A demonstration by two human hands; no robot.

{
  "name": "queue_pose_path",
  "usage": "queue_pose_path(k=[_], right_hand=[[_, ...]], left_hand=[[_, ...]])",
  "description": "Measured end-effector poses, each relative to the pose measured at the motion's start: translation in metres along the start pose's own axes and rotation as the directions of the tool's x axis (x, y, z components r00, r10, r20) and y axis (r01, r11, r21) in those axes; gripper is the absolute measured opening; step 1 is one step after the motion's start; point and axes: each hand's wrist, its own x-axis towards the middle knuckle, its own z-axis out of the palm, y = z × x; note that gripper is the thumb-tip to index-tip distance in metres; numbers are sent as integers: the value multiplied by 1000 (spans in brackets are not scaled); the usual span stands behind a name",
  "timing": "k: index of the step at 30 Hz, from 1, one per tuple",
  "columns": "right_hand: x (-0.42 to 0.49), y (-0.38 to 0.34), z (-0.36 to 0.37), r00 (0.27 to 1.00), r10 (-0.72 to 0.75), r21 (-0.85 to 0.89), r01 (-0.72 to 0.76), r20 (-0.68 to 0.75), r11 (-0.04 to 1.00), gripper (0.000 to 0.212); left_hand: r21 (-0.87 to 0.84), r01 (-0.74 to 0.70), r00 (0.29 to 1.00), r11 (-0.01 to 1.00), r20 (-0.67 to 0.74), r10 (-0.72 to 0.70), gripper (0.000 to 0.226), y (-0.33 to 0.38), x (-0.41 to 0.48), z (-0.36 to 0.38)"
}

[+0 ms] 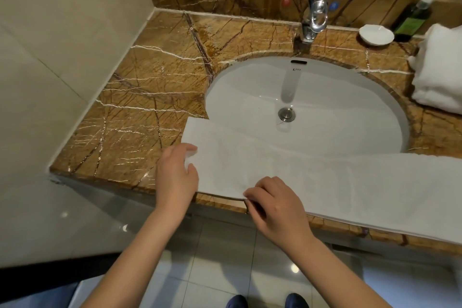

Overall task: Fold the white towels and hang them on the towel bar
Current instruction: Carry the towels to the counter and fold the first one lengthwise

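two dark blue shoe tips (237, 302) show at the bottom edge, on the pale tiled floor (212, 257). above them both bare forearms reach to the front rim of the brown marble surface (140, 112). the right hand (277, 207) has its fingers (252, 192) curled, pinching the near edge of the white towel (325, 177) right at that rim. the left hand (177, 172) sits at the towel's left end, thumb and fingers closed on the short edge. the towel lies flat as a long band along the front of the surface. its far edge overhangs the near part of the white oval sink (325, 97) and its right end runs out of view. the drain plug (286, 114) lies bare in the basin, apart from the towel. behind the basin stands a chrome faucet (313, 20). right of it are a white soap dish (376, 34) and a dark green bottle (412, 21). a stack of folded white towels (442, 72) rests at the right edge of the surface.
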Motion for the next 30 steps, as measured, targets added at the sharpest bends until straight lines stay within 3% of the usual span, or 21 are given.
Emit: queue_pose_path(k=[5,8,10,13,15,18,21,25,27,30], right_hand=[[8,-10,5,996,-86,-117,86,5,989,13],[13,-25,17,993,-101,-164,110,60,980,23],[15,-38,27,994,-65,-133,76,88,988,25],[28,-53,35,990,14,32,-19,140,999,5],[37,-54,31,993,33,105,-44,110,994,15],[41,-41,28,989,139,-15,-140,-56,990,32],[33,-32,36,936,341,-229,-314,89,921,58],[32,-38,46,917,358,-289,-299,176,909,61],[35,-39,45,917,350,-264,-295,191,918,61],[38,-35,35,930,345,-163,-323,130,932,58]], left_hand=[[0,-97,995,995,-26,97,36,-6,-1,-14],[78,-83,993,993,-72,88,37,-18,0,-23],[140,-45,995,989,-79,56,40,-28,2,-27],[213,30,999,977,-46,-20,41,-45,7,-31],[245,31,999,969,-45,-21,40,-53,9,-33],[263,12,999,965,-48,1,39,-57,9,-33],[270,26,999,962,-49,-13,41,-58,9,-35],[410,75,994,909,-100,-37,53,-47,6,-35],[440,16,994,898,-105,34,56,-32,2,-27],[291,-283,959,914,113,261,48,1,-4,3]])
